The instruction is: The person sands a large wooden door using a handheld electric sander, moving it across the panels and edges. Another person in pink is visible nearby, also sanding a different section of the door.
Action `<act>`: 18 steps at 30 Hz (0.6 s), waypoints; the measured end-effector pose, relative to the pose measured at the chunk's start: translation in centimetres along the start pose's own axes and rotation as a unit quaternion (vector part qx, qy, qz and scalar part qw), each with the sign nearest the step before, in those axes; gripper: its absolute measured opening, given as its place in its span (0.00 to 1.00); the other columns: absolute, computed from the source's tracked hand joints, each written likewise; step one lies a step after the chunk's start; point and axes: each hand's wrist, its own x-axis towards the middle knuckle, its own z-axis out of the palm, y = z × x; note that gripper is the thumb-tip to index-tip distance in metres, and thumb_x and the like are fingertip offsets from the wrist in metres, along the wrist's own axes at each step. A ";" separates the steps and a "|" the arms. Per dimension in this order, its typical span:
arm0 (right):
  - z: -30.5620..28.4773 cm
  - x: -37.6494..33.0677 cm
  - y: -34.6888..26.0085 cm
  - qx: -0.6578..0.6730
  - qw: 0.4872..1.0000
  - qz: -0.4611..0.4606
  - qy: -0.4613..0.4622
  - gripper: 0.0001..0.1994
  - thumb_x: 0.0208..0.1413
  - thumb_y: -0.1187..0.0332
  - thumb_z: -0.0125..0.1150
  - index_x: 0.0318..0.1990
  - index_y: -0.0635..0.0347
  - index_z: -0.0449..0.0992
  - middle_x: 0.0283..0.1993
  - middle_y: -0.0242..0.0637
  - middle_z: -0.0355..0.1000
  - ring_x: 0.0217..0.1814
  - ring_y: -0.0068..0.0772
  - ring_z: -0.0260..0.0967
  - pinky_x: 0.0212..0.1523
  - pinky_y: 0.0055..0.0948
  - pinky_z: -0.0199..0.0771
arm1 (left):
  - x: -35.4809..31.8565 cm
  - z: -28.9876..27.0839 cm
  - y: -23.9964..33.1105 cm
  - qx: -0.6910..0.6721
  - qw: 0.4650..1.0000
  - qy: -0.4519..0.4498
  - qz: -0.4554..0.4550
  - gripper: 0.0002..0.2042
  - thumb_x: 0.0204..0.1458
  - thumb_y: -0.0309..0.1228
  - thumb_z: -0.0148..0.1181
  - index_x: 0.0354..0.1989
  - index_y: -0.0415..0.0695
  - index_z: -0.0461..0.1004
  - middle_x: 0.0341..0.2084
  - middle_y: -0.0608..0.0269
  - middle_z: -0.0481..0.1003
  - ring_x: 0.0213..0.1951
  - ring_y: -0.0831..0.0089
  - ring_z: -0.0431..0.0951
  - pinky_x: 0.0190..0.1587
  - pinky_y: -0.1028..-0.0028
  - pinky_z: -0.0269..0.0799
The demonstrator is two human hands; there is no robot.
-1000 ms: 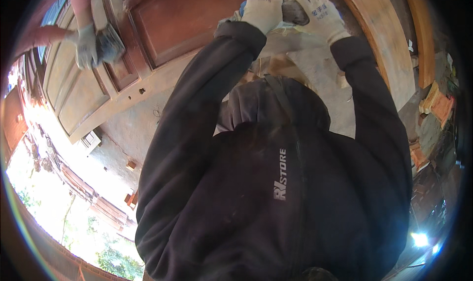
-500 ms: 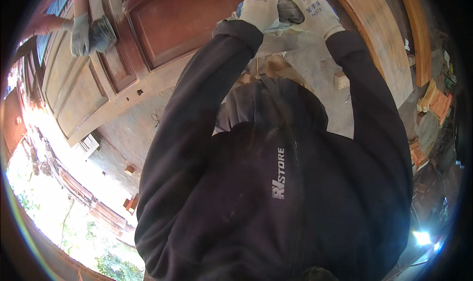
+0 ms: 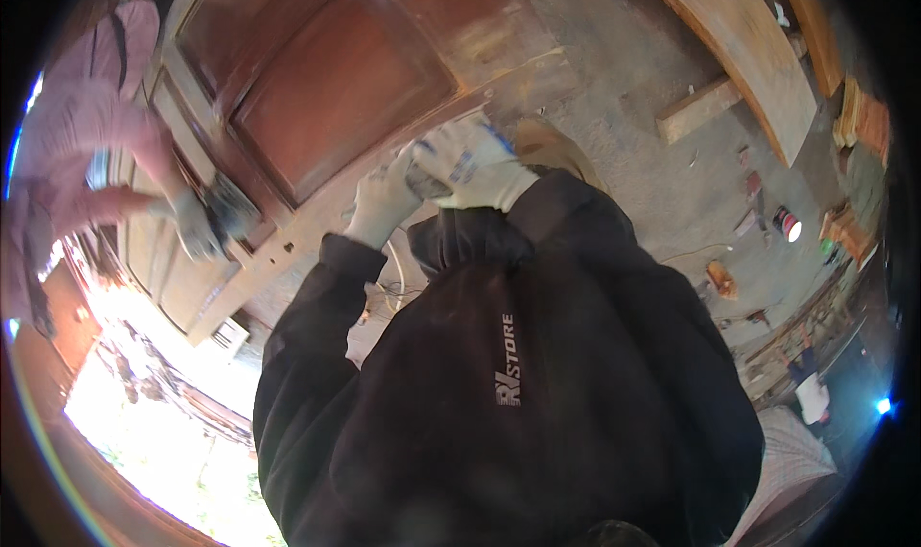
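Note:
My left hand (image 3: pixel 381 198) and my right hand (image 3: pixel 468 165), both in white work gloves, are closed together at the near edge of a reddish-brown panelled wooden door (image 3: pixel 338 86). A small dark grey patch (image 3: pixel 429 184) shows between them. Whether it is part of a held thing or of a glove I cannot tell, as the fingers hide most of it. The door's near rail is paler and bare-looking, while its raised panels are dark red-brown. Both of my dark sleeves reach toward that rail.
At the left, a co-worker in pink bends over the door, a gloved hand (image 3: pixel 199 228) on a dark block-like tool (image 3: pixel 230 208). A curved board (image 3: pixel 743 58) rests on a timber block (image 3: pixel 698 110) at upper right. A can (image 3: pixel 787 224) and wood scraps lie on the floor.
My hands have moved left and nearer to me along the door, and have come closer together. The dark grey thing between them shows less. The view has shifted, showing more of the co-worker.

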 end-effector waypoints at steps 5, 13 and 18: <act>-2.2 -1.2 4.7 0.007 0.999 0.004 0.045 0.35 0.44 0.40 0.69 0.54 0.52 0.70 0.44 0.36 0.69 0.48 0.39 0.70 0.47 0.41 0.70 | 3.9 -2.0 3.9 0.053 0.998 0.004 0.015 0.31 0.49 0.48 0.65 0.63 0.54 0.69 0.39 0.52 0.82 0.44 0.53 0.82 0.46 0.55 0.77; -7.8 -3.7 15.0 0.013 0.987 0.036 0.158 0.30 0.42 0.45 0.72 0.49 0.51 0.71 0.43 0.34 0.71 0.46 0.39 0.71 0.47 0.42 0.71 | 13.0 -4.9 12.9 0.038 0.995 0.056 0.078 0.34 0.44 0.53 0.69 0.61 0.56 0.70 0.40 0.54 0.82 0.44 0.53 0.82 0.47 0.57 0.77; -6.2 0.8 11.3 0.027 0.997 0.004 0.068 0.29 0.41 0.46 0.73 0.48 0.50 0.73 0.41 0.34 0.72 0.44 0.38 0.73 0.45 0.39 0.72 | 11.7 -2.3 4.3 0.076 0.996 0.007 0.039 0.31 0.44 0.54 0.71 0.58 0.59 0.73 0.39 0.58 0.83 0.44 0.54 0.82 0.47 0.56 0.77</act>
